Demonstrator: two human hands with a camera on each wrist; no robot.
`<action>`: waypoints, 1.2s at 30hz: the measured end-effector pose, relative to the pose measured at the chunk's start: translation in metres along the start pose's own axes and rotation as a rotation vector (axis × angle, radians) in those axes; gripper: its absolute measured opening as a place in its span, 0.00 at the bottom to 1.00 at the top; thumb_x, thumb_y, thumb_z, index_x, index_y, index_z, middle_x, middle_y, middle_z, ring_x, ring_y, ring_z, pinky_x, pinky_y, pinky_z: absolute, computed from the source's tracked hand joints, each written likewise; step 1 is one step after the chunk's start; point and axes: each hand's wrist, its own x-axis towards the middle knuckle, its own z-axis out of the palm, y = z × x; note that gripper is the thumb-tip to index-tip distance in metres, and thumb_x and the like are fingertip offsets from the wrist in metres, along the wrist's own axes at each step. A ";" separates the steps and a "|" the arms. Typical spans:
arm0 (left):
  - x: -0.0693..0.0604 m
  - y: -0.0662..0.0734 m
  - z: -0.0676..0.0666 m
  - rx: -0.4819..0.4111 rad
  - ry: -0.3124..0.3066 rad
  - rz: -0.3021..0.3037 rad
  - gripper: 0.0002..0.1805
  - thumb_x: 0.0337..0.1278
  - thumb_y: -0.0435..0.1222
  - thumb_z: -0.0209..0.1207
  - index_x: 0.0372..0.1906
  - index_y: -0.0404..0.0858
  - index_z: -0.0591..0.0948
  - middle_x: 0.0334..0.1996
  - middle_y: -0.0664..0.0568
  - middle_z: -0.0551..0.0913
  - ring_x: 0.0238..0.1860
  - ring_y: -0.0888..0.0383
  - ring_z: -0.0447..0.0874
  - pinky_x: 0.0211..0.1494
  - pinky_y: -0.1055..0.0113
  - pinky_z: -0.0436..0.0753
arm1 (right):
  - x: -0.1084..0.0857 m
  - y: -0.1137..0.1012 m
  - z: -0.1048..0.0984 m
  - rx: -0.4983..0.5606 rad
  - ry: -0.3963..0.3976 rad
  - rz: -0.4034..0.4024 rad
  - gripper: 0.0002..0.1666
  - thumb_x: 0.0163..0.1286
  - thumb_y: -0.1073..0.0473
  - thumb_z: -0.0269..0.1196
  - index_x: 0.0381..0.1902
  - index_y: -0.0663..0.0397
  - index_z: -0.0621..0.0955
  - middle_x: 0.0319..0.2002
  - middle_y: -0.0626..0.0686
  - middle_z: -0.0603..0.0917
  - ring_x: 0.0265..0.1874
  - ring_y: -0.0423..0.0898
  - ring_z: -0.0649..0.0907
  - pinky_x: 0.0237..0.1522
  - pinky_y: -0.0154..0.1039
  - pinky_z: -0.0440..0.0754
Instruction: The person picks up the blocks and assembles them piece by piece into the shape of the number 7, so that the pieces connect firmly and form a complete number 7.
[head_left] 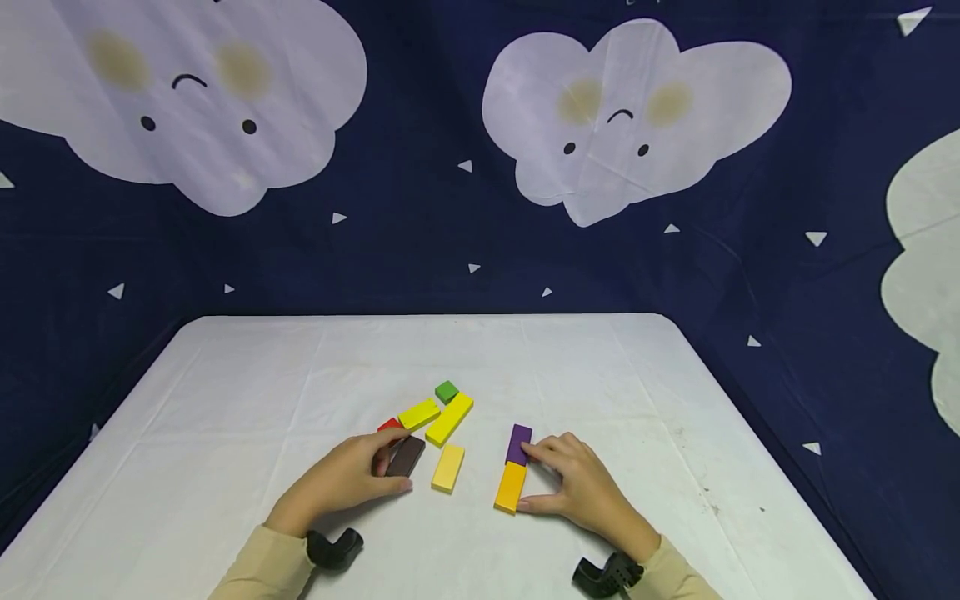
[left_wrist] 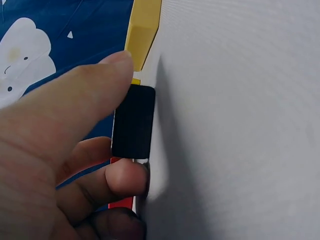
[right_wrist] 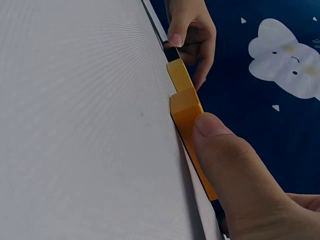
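Observation:
My left hand [head_left: 341, 483] is at a dark brown block [head_left: 406, 457], gripping it between the thumb at its near end and the curled fingers on its far left side. In the left wrist view the dark block's end shows between thumb and fingers. On the right, a purple block [head_left: 519, 444] and an orange block [head_left: 510, 487] lie end to end in a line. My right hand [head_left: 581, 487] is on their right side: its index finger touches the purple block and its thumb rests against the orange block [right_wrist: 187, 120].
A pale yellow block [head_left: 447, 468] lies between the hands. Behind it are two brighter yellow blocks, one long [head_left: 450, 419] and one shorter [head_left: 418, 414], plus a small green block [head_left: 446, 392]. A red block [head_left: 390, 424] is partly hidden by the left hand. All lie on a white-covered table [head_left: 600, 367].

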 end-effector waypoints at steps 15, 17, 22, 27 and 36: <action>-0.003 -0.006 -0.003 -0.140 -0.045 0.038 0.39 0.45 0.50 0.75 0.63 0.41 0.74 0.26 0.59 0.73 0.24 0.67 0.65 0.28 0.72 0.68 | 0.001 0.000 -0.001 -0.002 0.005 -0.009 0.48 0.46 0.23 0.69 0.59 0.44 0.83 0.47 0.36 0.82 0.42 0.32 0.73 0.43 0.34 0.73; -0.002 -0.007 -0.003 -0.143 -0.052 0.044 0.39 0.46 0.50 0.74 0.64 0.41 0.75 0.26 0.59 0.73 0.25 0.67 0.66 0.29 0.72 0.68 | 0.001 -0.001 -0.001 0.000 0.004 -0.007 0.48 0.46 0.23 0.69 0.59 0.44 0.83 0.47 0.36 0.82 0.42 0.32 0.73 0.43 0.34 0.73; -0.002 -0.010 -0.003 -0.163 -0.062 0.048 0.39 0.46 0.49 0.74 0.64 0.40 0.75 0.26 0.59 0.73 0.26 0.66 0.67 0.30 0.71 0.68 | 0.000 -0.001 0.000 -0.005 -0.002 0.004 0.48 0.46 0.22 0.68 0.59 0.44 0.83 0.48 0.36 0.82 0.42 0.32 0.73 0.43 0.35 0.73; -0.003 -0.010 -0.003 -0.195 -0.065 0.036 0.39 0.46 0.48 0.75 0.64 0.40 0.74 0.27 0.57 0.73 0.26 0.66 0.66 0.30 0.71 0.68 | 0.000 -0.001 0.000 -0.002 -0.007 0.011 0.49 0.46 0.22 0.68 0.60 0.44 0.83 0.48 0.35 0.81 0.42 0.32 0.73 0.44 0.35 0.73; -0.002 -0.010 -0.003 -0.222 -0.069 0.033 0.36 0.45 0.47 0.75 0.60 0.39 0.75 0.28 0.54 0.73 0.26 0.64 0.65 0.31 0.70 0.67 | 0.000 0.000 0.000 -0.006 -0.005 0.009 0.49 0.45 0.22 0.69 0.60 0.43 0.83 0.48 0.35 0.82 0.42 0.32 0.72 0.43 0.34 0.72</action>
